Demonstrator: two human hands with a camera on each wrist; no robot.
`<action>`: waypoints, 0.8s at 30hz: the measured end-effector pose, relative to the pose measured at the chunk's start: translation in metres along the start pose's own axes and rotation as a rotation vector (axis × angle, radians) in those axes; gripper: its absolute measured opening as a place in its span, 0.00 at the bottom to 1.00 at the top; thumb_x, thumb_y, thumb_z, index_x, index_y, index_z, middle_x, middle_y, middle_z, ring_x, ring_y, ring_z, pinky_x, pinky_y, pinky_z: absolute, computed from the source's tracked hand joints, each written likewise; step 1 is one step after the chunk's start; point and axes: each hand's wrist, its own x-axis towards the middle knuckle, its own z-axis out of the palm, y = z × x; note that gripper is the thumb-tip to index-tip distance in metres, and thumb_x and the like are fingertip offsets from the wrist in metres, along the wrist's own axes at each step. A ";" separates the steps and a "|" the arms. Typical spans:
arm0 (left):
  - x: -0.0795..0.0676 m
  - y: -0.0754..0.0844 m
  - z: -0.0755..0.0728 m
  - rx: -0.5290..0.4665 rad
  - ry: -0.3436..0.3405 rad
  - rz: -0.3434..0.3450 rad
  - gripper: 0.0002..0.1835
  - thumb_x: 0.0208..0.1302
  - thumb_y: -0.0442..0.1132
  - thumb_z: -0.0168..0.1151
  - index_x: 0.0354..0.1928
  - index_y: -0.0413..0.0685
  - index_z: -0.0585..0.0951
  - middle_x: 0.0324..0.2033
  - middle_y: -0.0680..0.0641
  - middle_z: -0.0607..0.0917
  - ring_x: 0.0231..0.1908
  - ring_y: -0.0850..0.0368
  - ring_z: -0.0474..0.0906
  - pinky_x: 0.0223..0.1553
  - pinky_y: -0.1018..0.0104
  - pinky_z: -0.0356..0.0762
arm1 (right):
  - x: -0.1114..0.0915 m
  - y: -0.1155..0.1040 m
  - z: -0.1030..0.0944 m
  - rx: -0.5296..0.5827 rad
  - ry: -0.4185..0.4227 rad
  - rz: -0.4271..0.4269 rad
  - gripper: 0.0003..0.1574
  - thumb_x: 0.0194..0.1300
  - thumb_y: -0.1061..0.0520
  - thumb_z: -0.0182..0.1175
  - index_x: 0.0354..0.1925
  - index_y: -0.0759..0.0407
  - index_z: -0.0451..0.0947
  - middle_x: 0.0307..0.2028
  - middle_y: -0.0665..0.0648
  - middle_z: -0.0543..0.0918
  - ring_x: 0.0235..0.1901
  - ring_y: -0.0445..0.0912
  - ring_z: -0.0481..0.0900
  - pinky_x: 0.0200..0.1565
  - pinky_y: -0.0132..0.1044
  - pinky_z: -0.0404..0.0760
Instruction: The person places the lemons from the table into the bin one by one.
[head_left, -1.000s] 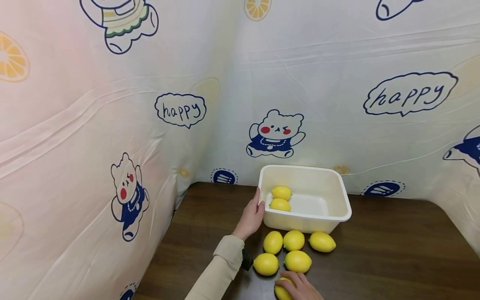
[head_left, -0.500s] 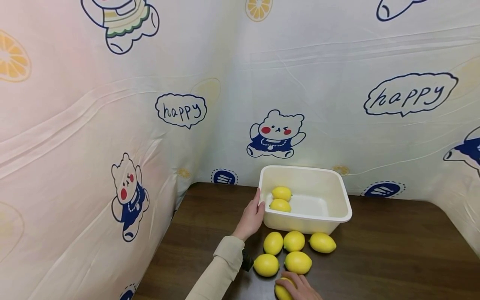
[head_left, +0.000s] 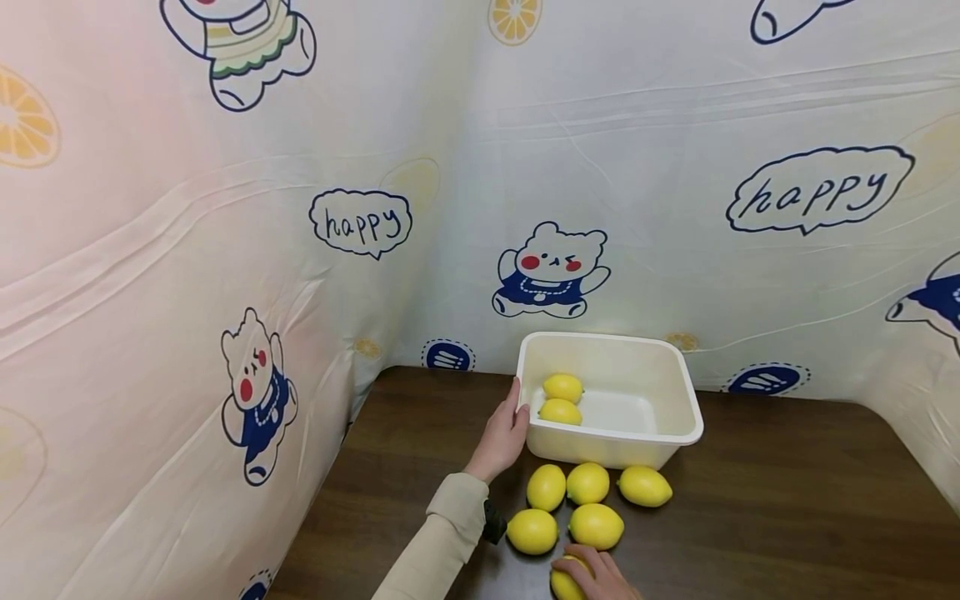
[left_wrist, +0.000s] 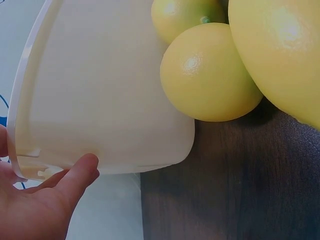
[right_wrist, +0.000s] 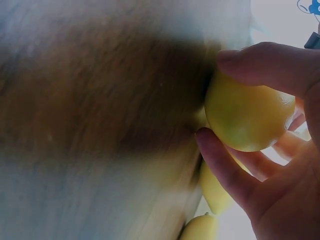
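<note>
Left hand (head_left: 501, 437) gripping the white bin (head_left: 607, 452), right hand (head_left: 606, 577) wrapped round 1 lemon (right_wrist: 247, 117), 5 loose lemons (head_left: 596, 527) chilling on the desk (head_left: 787, 500).

The lemons (head_left: 597, 527) are yellow with greenish patches, the tub (head_left: 600, 451) cream, the sleeve (head_left: 433, 546) beige. Dark brown wood grain covers the bench (head_left: 795, 483). The pale cloth (head_left: 645, 187) carries navy-outlined, red-cheeked bears (head_left: 551, 287), orange slices (head_left: 514, 18) and navy "happy" bubbles (head_left: 361, 223).
</note>
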 end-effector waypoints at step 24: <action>-0.001 -0.001 -0.001 0.010 -0.003 0.006 0.32 0.78 0.48 0.38 0.77 0.53 0.44 0.73 0.40 0.58 0.70 0.45 0.61 0.67 0.47 0.63 | -0.002 0.000 -0.002 -0.005 0.015 -0.009 0.28 0.63 0.28 0.53 0.54 0.39 0.75 0.53 0.51 0.76 0.47 0.48 0.75 0.30 0.33 0.76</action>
